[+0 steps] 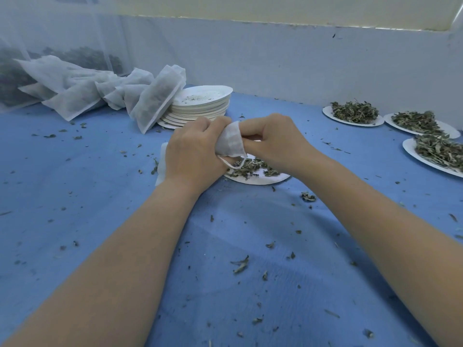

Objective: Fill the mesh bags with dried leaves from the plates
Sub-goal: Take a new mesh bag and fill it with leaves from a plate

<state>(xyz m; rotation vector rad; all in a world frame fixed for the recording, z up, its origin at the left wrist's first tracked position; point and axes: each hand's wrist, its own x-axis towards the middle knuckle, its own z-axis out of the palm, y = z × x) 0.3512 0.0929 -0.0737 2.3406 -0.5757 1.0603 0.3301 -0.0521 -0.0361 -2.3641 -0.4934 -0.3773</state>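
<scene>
A small white mesh drawstring bag point(230, 140) sits bunched at the centre, its cord dangling over a round white paper plate point(260, 180) of dried green leaves point(246, 169). Three more leaf-heaped white plates point(350, 121) lie far right; filled white mesh bags point(155, 101) lean far left.

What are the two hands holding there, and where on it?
A small white mesh bag, held over a plate of dried leaves. The left hand grips its body; the right hand pinches its top edge.
</scene>
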